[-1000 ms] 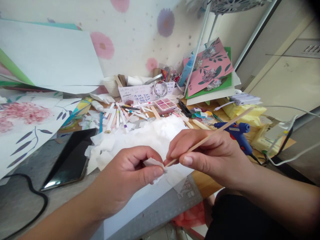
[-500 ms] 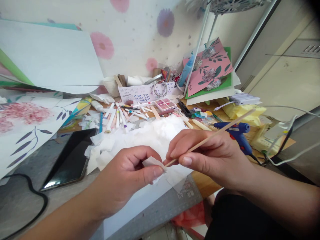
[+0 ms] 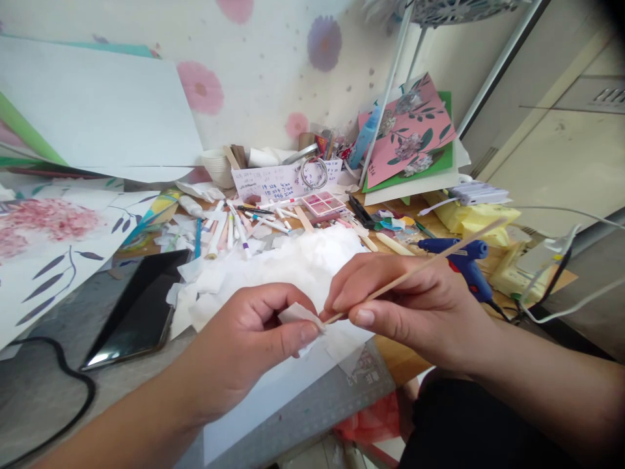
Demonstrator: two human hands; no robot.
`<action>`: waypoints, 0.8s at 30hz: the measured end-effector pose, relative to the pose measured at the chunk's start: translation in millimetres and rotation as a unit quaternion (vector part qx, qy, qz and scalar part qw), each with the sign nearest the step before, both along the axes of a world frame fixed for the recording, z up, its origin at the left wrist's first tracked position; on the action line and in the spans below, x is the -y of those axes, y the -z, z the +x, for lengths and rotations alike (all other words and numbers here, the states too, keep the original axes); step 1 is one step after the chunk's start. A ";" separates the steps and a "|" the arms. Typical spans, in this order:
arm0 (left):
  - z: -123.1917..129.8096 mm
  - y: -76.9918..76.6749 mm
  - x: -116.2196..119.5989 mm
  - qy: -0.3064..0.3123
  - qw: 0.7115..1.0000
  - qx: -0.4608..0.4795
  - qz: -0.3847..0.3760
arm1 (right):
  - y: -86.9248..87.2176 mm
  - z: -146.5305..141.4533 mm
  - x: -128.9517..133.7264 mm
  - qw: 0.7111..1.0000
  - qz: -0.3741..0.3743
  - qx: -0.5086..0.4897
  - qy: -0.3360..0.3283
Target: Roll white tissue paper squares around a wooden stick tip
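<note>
Between thumb and fingers, my left hand (image 3: 263,339) pinches a small piece of white paper (image 3: 299,314), partly hidden by the thumb. My right hand (image 3: 405,303) grips a thin wooden stick (image 3: 415,272), held slanting with its upper end toward the right. The stick's lower tip meets the paper at my left thumb. Under and beyond both hands lies a heap of white paper pieces and fluffy white material (image 3: 312,257) on a white sheet (image 3: 273,404).
A black phone (image 3: 139,309) lies left of the heap, beside a flower picture (image 3: 63,247). Markers (image 3: 234,231) and a pink palette (image 3: 323,204) are behind. On the right are a blue glue gun (image 3: 466,264) and white cables (image 3: 581,293). The grey cutting mat (image 3: 336,397) ends in front.
Both hands stay almost in place. The stick has turned very slightly against the paper, its upper end a little further right.
</note>
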State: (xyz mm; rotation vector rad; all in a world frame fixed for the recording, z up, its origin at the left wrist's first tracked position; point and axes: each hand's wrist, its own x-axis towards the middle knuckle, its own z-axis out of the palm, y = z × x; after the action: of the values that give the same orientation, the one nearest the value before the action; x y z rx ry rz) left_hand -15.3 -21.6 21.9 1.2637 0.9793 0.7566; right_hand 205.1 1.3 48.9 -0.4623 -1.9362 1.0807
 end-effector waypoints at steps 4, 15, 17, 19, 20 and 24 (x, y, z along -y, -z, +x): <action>0.2 -0.1 -0.4 0.005 1.000 0.002 -0.002 | 0.7 -0.3 0.8 1.000 -0.002 -0.007 -0.002; 0.2 -3.3 2.0 0.002 1.000 -0.021 0.009 | 0.1 1.1 -1.7 1.000 -0.015 0.004 -0.001; 0.4 -3.8 1.9 0.000 1.000 -0.028 0.009 | 0.4 1.7 -2.2 1.000 -0.015 -0.001 -0.008; 0.2 -3.7 1.8 0.002 1.000 -0.025 0.006 | 0.6 1.9 -2.2 1.000 -0.014 -0.003 -0.012; 0.0 -3.5 1.8 0.004 1.000 -0.019 0.004 | 0.6 1.8 -2.1 1.000 -0.014 -0.002 -0.013; -0.4 -3.3 1.5 0.009 1.000 0.001 -0.003 | 0.2 1.1 -1.0 1.000 -0.017 -0.005 -0.015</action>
State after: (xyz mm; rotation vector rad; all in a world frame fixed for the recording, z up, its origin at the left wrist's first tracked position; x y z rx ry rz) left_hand -15.7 -23.1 25.2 1.2640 0.9677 0.7404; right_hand 206.2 2.3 48.7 -0.4466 -1.9234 1.1333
